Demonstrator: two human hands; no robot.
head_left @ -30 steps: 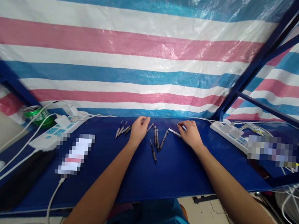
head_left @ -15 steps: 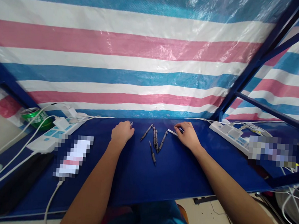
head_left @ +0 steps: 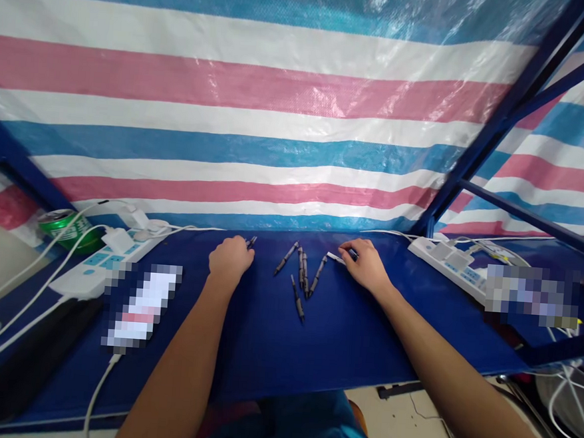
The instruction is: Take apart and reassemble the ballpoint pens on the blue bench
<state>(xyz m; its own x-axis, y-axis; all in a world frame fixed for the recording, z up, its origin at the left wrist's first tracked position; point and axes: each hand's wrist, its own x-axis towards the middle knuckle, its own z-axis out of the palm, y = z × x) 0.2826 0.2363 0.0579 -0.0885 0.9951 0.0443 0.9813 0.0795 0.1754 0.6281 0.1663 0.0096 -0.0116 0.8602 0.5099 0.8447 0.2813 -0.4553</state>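
Note:
Several small grey pens lie scattered on the blue table near its back edge. My left hand is closed in a fist over a bunch of these pens, whose tips stick out past the knuckles. My right hand rests on the table to the right of the loose pens, its fingers curled on a small white and blue piece; what that piece is I cannot make out.
A white power strip with plugs and cables lies at the left, a green can behind it. A second power strip lies at the right. A striped tarp hangs behind; blue frame bars rise at the right.
My left hand slid left from the middle of the pens, closed over the left group and gathered it. My right hand stayed almost still.

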